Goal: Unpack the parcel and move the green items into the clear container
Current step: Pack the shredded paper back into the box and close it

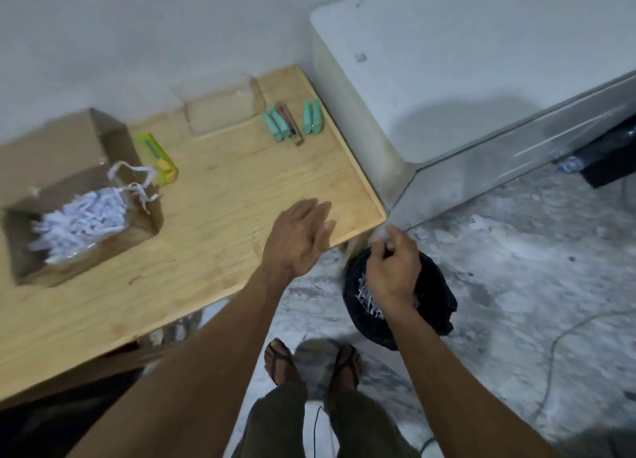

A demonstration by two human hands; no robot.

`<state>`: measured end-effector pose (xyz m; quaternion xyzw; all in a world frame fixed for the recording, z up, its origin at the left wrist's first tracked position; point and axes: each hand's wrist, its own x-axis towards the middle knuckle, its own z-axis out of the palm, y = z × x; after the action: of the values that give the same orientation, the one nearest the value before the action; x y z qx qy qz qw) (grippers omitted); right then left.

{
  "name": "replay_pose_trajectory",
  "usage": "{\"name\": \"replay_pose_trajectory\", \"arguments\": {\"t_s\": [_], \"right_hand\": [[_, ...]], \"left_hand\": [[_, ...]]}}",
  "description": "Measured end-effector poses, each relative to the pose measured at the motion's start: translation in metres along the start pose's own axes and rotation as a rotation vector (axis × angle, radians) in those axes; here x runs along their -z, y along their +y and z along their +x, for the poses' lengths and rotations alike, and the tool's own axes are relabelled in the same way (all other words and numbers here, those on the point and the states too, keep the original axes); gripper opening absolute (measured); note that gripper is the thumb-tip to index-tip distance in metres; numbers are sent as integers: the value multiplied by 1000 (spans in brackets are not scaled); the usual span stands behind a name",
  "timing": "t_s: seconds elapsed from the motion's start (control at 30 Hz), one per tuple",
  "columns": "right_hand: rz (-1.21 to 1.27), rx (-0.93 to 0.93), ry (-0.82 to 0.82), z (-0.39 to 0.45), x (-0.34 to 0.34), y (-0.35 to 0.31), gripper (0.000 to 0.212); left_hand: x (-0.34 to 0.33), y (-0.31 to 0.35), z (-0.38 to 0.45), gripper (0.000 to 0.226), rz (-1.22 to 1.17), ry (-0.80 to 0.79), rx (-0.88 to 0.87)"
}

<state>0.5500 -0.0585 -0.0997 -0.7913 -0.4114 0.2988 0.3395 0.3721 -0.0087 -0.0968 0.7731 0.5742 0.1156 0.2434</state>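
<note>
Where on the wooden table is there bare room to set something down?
The widest bare patch of the table runs between the cardboard box and the left hand, down to the near edge. The far right corner is crowded: clear container, green items. The yellow-green cutter hugs the box.

A broad bare stretch of the wooden table [220, 216] runs through the middle of the frame. The open cardboard box [79, 196], stuffed with shredded paper [79, 222], blocks the left; the yellow-green cutter [160, 158] lies just beside it. The clear container [220, 113] and green cylinders [277, 123] line the far edge. A grey appliance [464, 89] walls the upper right; the black bin [399, 296] stands on the floor below the table corner.
</note>
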Motion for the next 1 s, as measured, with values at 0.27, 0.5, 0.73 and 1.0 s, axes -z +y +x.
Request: {"name": "replay_pose_trajectory", "arguments": {"t_s": [0.27, 0.5, 0.73, 1.0], "right_hand": [[41, 234, -224, -36, -39, -116, 34], [20, 385, -421, -75, -100, -191, 36], [3, 347, -498, -96, -189, -239, 42], [-33, 298, -510, -102, -275, -273, 74]], "left_hand": [[73, -26, -83, 46, -89, 230, 313], [135, -85, -152, 47, -58, 485, 487], [178, -176, -191, 41, 95, 721, 627], [195, -273, -188, 57, -36, 636, 801]]}}
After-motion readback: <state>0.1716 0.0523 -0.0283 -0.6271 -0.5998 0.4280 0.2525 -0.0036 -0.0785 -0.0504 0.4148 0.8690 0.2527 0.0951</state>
